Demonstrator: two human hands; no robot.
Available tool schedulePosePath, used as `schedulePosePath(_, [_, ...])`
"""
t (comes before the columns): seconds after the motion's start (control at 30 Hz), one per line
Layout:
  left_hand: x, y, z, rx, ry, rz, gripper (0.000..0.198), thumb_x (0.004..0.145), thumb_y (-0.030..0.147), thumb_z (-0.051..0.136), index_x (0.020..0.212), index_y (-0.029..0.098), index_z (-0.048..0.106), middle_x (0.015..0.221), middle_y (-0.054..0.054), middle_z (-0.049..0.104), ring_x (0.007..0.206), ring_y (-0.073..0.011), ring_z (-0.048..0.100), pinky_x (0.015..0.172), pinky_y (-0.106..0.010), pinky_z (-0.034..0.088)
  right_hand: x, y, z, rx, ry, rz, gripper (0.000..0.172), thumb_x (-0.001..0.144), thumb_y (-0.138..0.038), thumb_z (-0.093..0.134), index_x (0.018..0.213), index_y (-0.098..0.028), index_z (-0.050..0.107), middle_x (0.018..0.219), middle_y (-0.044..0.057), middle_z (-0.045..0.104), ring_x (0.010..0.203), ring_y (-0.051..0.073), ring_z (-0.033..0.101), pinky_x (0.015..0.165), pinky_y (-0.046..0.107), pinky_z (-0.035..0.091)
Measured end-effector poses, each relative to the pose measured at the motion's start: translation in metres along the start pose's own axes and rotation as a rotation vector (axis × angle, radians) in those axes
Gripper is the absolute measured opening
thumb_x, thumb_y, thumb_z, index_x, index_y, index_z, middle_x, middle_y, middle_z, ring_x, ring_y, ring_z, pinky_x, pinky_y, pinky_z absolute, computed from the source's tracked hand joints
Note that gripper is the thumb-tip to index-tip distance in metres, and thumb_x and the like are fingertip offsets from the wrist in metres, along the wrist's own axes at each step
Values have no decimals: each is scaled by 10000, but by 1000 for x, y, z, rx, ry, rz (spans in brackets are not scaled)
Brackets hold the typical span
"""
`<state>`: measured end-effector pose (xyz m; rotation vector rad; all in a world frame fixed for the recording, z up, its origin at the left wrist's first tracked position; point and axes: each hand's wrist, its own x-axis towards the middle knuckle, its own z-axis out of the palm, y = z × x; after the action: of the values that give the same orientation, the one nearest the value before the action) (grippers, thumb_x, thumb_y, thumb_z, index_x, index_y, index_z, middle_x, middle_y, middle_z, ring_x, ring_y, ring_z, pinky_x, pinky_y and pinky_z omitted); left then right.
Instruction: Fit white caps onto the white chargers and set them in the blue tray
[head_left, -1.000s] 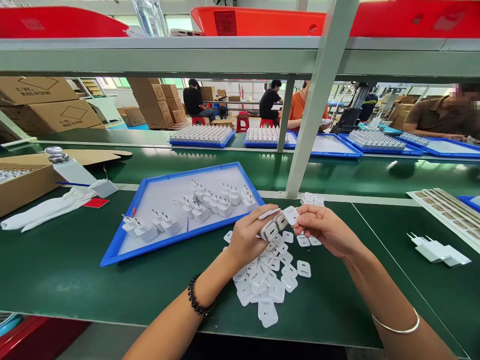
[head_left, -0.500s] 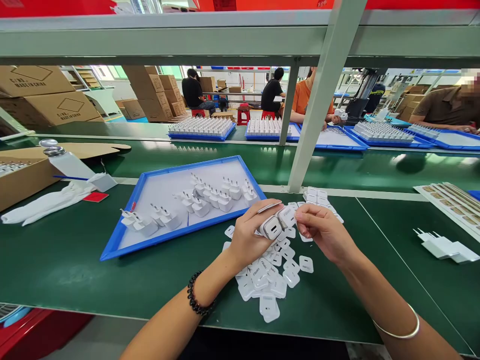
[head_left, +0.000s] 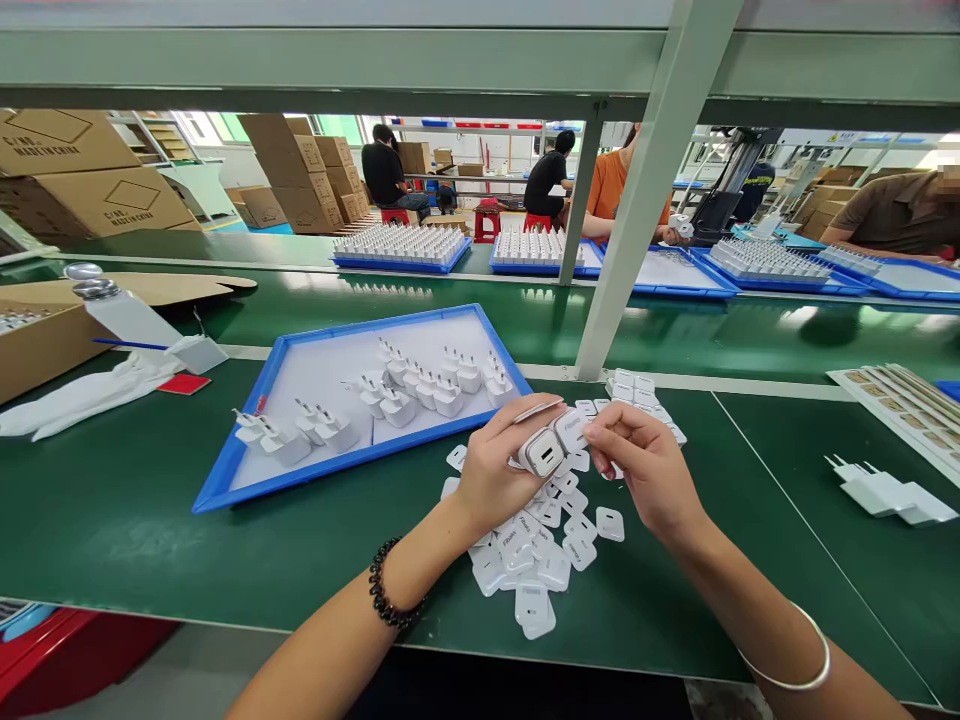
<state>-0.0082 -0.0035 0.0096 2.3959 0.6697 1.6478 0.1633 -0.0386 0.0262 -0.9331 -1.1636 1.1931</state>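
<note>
My left hand (head_left: 491, 460) is closed around a white plug charger (head_left: 541, 455), whose end with a dark port slot faces me. A thin white plate edge (head_left: 537, 413) shows along the top of its fingers. Just right of the charger is a small white cover plate (head_left: 571, 432) with grey lettering, its edge pinched between the thumb and finger of my right hand (head_left: 645, 460). The two pieces appear to touch, but their exact fit is hidden. Below my hands lies a loose pile of white cover plates (head_left: 517, 550) on the green bench.
A blue-rimmed tray (head_left: 285, 490) with several upright plug chargers (head_left: 431, 385) lies left. Stacked white covers (head_left: 637, 390) stand behind my right hand, beside a metal post (head_left: 637, 200). Two chargers (head_left: 892, 492) lie far right. A dispenser bottle (head_left: 135, 320) and white glove (head_left: 90, 395) are left.
My view has tilted and shifted slightly. Both hands keep their grips, and the right fingers have curled a little more beside the cover plate.
</note>
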Motion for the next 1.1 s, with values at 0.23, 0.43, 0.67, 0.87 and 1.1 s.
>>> schedulePosePath(0.23, [0, 1, 1, -28, -5, -25, 391, 780, 169, 717, 1162, 203, 640, 1152, -106, 663, 1057, -225, 650, 914, -384, 561, -2, -2, -1, -154, 17, -110, 210, 826, -283, 680, 668, -191, 575, 542, -57, 461, 485, 76, 384, 462, 227, 294])
schedulePosePath(0.43, [1, 3, 2, -58, -8, -44, 386, 763, 188, 742, 1139, 200, 654, 1136, -108, 672, 1052, -228, 653, 908, -387, 562, -3, -3, -4, -316, 18, -200, 219, 852, -262, 640, 666, -193, 549, 592, -46, 445, 545, 96, 363, 503, 254, 285])
schedulePosePath(0.67, [3, 4, 3, -71, -24, -87, 361, 754, 217, 756, 1104, 195, 674, 1121, -107, 684, 1025, -226, 664, 888, -389, 569, -1, -5, -9, -400, -38, -219, 217, 871, -253, 616, 680, -196, 533, 594, -50, 432, 551, 101, 361, 506, 256, 283])
schedulePosePath(0.87, [4, 5, 3, -81, -30, -103, 352, 750, 235, 763, 1090, 193, 682, 1101, -110, 694, 1017, -232, 668, 881, -395, 572, 1, -7, -10, -474, -55, -241, 212, 872, -248, 613, 685, -200, 525, 599, -50, 444, 556, 104, 384, 511, 252, 307])
schedulePosePath(1.1, [3, 6, 4, -89, -20, -122, 349, 749, 227, 763, 1086, 192, 682, 1102, -107, 696, 1023, -231, 664, 892, -392, 566, 2, -7, -12, -543, -78, -225, 250, 867, -274, 614, 661, -201, 493, 596, -51, 422, 550, 106, 359, 520, 266, 291])
